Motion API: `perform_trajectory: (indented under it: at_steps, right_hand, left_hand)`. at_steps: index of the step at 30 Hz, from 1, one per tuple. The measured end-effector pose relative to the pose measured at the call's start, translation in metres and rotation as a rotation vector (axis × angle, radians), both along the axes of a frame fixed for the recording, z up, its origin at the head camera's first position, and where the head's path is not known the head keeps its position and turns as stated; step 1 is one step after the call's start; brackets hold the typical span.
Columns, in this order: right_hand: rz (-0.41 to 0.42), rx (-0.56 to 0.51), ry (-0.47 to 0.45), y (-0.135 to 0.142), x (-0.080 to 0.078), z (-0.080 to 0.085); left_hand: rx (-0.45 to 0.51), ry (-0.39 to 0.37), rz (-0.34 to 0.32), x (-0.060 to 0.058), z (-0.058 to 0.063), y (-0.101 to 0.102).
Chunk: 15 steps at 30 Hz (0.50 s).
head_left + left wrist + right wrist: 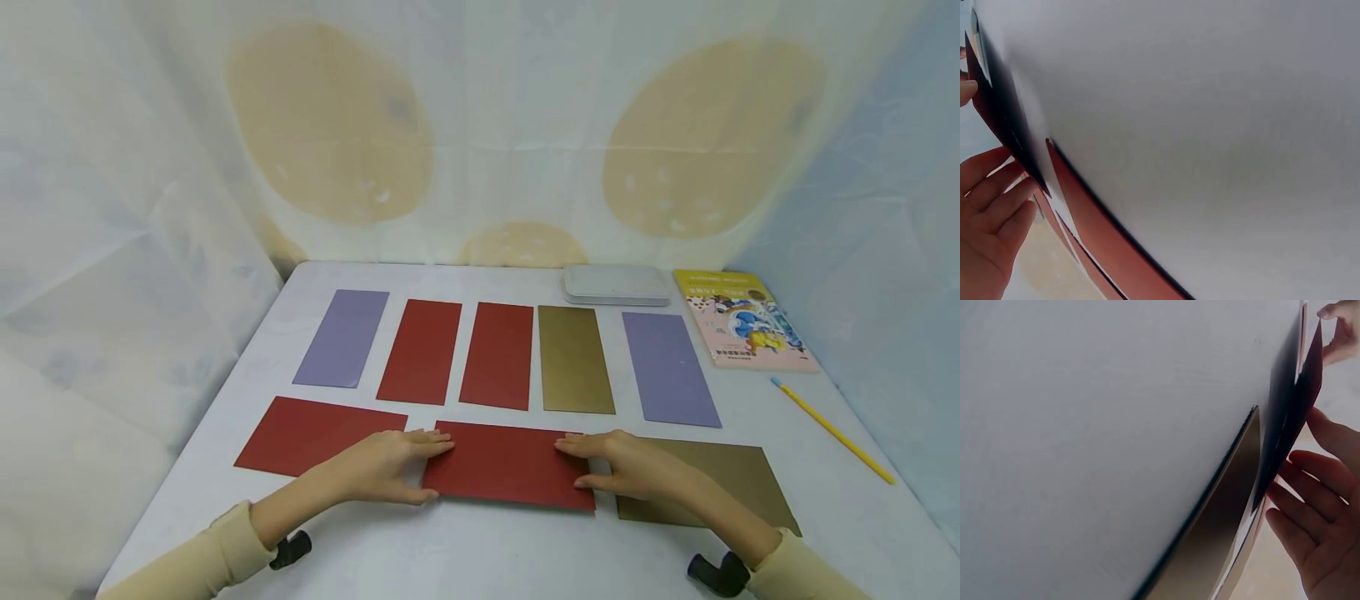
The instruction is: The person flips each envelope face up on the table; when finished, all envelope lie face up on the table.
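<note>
A red card (510, 467) lies crosswise between the two hands, close over the table, with a shadow beneath its near edge. My left hand (390, 467) holds its left end, fingertips over the far left corner and thumb by the near left corner. At the right end, my right hand (630, 467) has fingers and thumb spread along the card's edge. Both wrist views show the card's dark underside (1007, 125) tilted away from the white table, with the left fingers (1007, 194) and right fingers (1307, 500) at its ends.
Another red card (322, 433) and a gold card (720, 475) flank the held one. Farther back stand purple cards (345, 337), (670, 367), red cards (422, 350) and a gold card (576, 358) in a row. A white case (617, 286), a book (746, 321) and a yellow pencil (836, 433) lie rightward.
</note>
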State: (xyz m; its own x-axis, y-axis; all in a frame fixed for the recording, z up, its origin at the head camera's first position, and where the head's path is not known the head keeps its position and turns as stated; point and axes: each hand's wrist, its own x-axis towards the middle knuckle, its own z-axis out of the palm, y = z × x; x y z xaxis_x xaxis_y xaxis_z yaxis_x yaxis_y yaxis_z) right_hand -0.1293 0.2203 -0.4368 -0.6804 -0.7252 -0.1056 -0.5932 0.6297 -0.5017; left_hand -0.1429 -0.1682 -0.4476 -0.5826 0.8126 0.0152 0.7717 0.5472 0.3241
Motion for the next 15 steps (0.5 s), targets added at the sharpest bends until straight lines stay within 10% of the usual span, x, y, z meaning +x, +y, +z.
perform_trajectory:
  at_steps: [15]
  right_hand:
    - [0.058, -0.120, 0.041, 0.002, 0.007, 0.017]
  left_hand:
    - [0.104, -0.177, 0.017, -0.002, 0.016, -0.012]
